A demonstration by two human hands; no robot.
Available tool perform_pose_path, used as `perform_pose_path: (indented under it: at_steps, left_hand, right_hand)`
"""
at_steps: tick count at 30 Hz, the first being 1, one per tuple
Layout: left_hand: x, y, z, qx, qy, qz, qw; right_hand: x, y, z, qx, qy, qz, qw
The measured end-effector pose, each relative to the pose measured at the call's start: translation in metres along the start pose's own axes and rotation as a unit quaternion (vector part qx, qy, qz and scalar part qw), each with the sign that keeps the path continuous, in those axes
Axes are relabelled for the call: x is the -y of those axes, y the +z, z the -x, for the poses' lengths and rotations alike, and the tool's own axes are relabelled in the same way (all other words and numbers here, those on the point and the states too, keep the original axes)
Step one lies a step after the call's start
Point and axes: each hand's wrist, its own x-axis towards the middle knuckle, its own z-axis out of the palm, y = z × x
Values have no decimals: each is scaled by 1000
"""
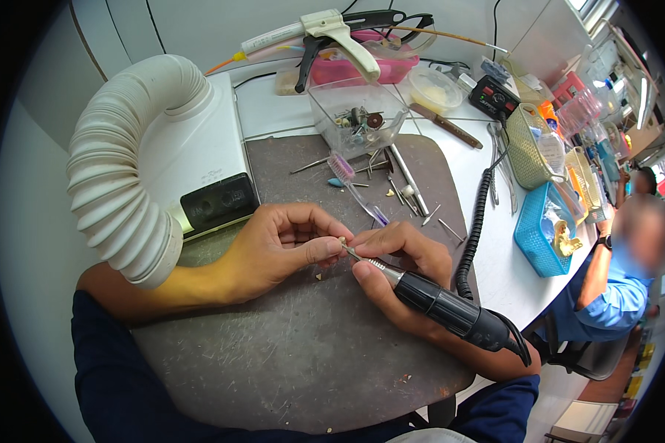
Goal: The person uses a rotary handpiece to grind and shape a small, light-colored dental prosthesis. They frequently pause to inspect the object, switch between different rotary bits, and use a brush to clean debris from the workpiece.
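My right hand (405, 267) is closed around a black and silver rotary handpiece (451, 310), its tip pointing left. Between the thumb and fingers of my left hand (294, 240) is a small cream-coloured piece, perhaps a dental crown (342, 241); its exact shape is mostly covered. The handpiece's tip meets or nearly meets this piece, and the fingertips of both hands come close together there. Under them lies a scratched dark grey work mat (273, 362). A cream crumb (318, 277) rests on it just below my left fingers.
A ribbed white hose (118, 170) arches over my left forearm. Beyond my hands lie a toothbrush (356, 188), loose burs (403, 193) and a clear box of bits (358, 118). A coiled cord (471, 244) runs to a black control box (493, 97). Baskets (545, 229) and a seated person (613, 288) are at right.
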Motion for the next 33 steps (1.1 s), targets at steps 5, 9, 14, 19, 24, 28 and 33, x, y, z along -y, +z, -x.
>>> perform_pose_path:
  at_steps: [5, 9, 14, 19, 24, 28, 33]
  left_hand:
    - [0, 1, -1, 3, -6, 12, 1000]
    - [7, -1, -1, -25, 15, 35, 999]
    - [3, -2, -1, -31, 11, 85, 996]
    - [1, -1, -4, -17, -4, 111, 994]
    - [2, -4, -2, -9, -7, 127, 992]
    - [2, -4, -2, -12, 1, 118, 993]
    - [2, -5, -3, -3, 0, 114, 994]
  right_hand:
    - [-7, 1, -1, -42, -19, -18, 999]
    - [-3, 1, 0, -76, -6, -26, 997]
    - [5, -1, 1, -53, 27, -22, 998]
    - [5, -1, 2, -59, 29, -40, 997]
    - [1, 1, 1, -72, 5, -37, 997]
    - [1, -1, 0, -68, 0, -23, 997]
    - [0, 0, 0, -62, 4, -21, 998]
